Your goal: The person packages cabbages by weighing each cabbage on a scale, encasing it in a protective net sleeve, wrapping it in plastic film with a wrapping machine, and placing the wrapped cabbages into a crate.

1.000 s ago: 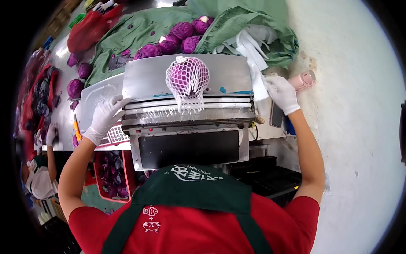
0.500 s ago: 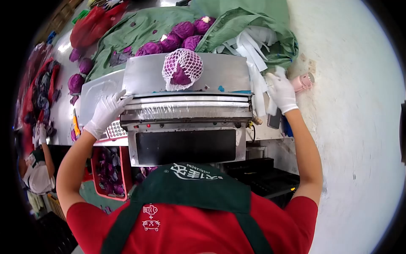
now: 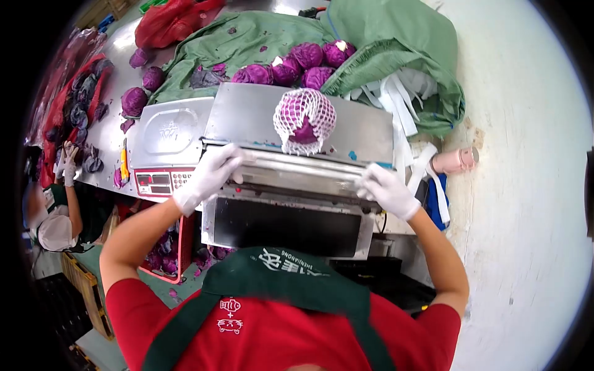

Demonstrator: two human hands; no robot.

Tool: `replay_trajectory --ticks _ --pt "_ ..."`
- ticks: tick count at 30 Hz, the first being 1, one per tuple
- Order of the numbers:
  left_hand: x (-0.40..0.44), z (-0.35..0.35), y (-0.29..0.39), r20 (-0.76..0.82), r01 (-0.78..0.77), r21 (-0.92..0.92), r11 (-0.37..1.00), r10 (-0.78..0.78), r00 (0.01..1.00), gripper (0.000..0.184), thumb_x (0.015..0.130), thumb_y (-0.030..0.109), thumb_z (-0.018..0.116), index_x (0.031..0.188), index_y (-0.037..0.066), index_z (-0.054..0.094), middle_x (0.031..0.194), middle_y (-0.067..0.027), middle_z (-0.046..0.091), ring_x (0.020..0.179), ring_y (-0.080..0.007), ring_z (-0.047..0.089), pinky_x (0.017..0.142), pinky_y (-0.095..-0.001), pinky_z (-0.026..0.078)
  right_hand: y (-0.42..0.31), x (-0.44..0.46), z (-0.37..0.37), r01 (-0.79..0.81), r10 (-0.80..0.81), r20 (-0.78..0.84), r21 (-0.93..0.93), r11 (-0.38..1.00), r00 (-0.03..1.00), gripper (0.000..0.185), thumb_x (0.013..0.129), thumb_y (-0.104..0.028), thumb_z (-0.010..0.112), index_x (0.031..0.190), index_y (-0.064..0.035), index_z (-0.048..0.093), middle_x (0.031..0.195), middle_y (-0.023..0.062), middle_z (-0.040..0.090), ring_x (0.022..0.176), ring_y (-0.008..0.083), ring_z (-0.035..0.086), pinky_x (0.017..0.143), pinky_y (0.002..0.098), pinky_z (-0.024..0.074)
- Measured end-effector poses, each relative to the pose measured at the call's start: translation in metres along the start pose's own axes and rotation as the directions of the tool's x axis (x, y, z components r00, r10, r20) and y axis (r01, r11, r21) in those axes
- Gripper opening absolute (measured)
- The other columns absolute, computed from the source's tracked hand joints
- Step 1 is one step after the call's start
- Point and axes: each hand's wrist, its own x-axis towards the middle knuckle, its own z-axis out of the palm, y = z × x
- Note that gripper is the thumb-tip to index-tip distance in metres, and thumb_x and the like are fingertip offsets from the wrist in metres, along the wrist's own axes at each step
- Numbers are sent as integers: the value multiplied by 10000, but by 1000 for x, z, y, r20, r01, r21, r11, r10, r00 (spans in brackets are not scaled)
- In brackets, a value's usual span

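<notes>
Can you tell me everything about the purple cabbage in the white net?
The cabbage is round and purple, inside a white mesh net. Its leaves show through the holes and in a bigger uncovered patch. It rests on a shiny metal surface. Neither the left hand nor the right hand touches it.

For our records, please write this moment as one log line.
left hand: machine front, left side; right hand: machine front, right side; grip: blurred, unclear; netted cabbage: on steel top; cabbage row: behind machine
</notes>
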Motion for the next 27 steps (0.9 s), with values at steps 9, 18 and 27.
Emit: replay_trajectory --ticks 9,18,27 --pt "97 -27 53 115 -625 594 506 716 689 1109 570 299 866 1440 14 241 1404 -210 402 1273 -322 441 1058 -407 362 -49 115 -61 557 -841 -100 -707 436 531 557 779 144 471 1313 -9 430 1228 169 532 1105 279 566 942 313 466" --pt "99 23 36 315 11 -424 906 136 939 700 886 446 605 1376 12 357 1238 -111 548 1107 -192 546 896 -329 497 -53 84 14 196 -227 176 175 965 958 983 669 -100 775 1456 -74 186 1340 135 458 1269 218 418 1054 322 355" --pt "-35 102 -10 835 833 -409 373 -215 507 781 898 694 285 1435 127 315 1360 -113 485 1160 -196 530 939 -371 468 18 -44 117 -680 286 635 552 483 718 640 907 -299 548 1448 -157 238 1213 132 539 1030 228 596 913 358 492"
